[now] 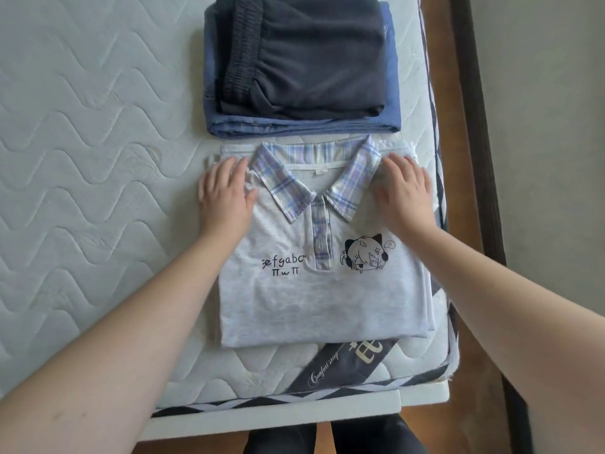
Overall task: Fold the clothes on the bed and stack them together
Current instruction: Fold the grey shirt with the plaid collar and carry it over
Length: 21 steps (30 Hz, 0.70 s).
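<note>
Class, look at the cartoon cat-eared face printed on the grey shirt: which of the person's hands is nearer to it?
Right. The right hand lies flat just above the cartoon face; the left hand lies across the plaid collar, farther away.

Head view, steeply down, close over bed (82, 158)

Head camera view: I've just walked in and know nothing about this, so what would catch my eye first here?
Most likely the folded grey polo shirt at the near edge of the mattress, with its plaid collar, cartoon face and printed letters. The left hand and right hand lie flat on its shoulders, either side of the collar. Just beyond it sits a small stack: a dark garment on a folded blue one.
</note>
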### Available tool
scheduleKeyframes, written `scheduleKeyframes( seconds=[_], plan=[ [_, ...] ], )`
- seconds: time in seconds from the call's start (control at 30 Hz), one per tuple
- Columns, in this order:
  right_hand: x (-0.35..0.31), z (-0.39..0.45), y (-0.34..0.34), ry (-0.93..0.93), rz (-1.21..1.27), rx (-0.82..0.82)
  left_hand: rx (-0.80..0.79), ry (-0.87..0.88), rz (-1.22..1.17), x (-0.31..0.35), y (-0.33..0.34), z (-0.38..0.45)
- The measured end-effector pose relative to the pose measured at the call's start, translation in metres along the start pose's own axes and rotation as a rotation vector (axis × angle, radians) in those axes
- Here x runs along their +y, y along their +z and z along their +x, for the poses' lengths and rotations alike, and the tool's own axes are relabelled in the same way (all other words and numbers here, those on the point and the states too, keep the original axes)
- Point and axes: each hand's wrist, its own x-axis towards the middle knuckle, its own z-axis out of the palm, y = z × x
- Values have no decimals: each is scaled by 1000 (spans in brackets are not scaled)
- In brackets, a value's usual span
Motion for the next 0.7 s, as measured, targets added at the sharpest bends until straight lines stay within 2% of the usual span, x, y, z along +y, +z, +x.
scheduleKeyframes(
  seconds=[0.1, 0.17, 0.27, 0.33, 0.4, 0.47, 0.5, 0.57, 0.63, 0.7],
  plan=[
    [2, 26, -11, 7, -10, -7, -75, -53, -62, -12, -6, 33],
    [1, 38, -15, 17, -34, -74, -171, -86, -113, -12, -11, 52],
    [-4, 44, -18, 53, 11, -178, -329, -75, -14, -3, -17, 72],
    [-6, 45, -20, 63, 85, -182, -395, -29, 21, 2, -17, 80],
    [-5, 47, -22, 88, 192, -175, -458, -18, -91, 3, -15, 85],
    [-1, 49, -25, 149, 362, -162, -516, -46, -319, 2, -14, 87],
    [0, 50, -26, 167, 399, -159, -527, -60, -431, 3, -14, 87],
    [2, 53, -27, 119, 320, -197, -519, -74, -572, 4, -16, 85],
    [3, 56, -26, 93, 266, -207, -484, -86, -593, 4, -15, 85],
    [1, 59, -27, 134, 315, -142, -428, -97, -553, 3, -14, 85]
  ],
)
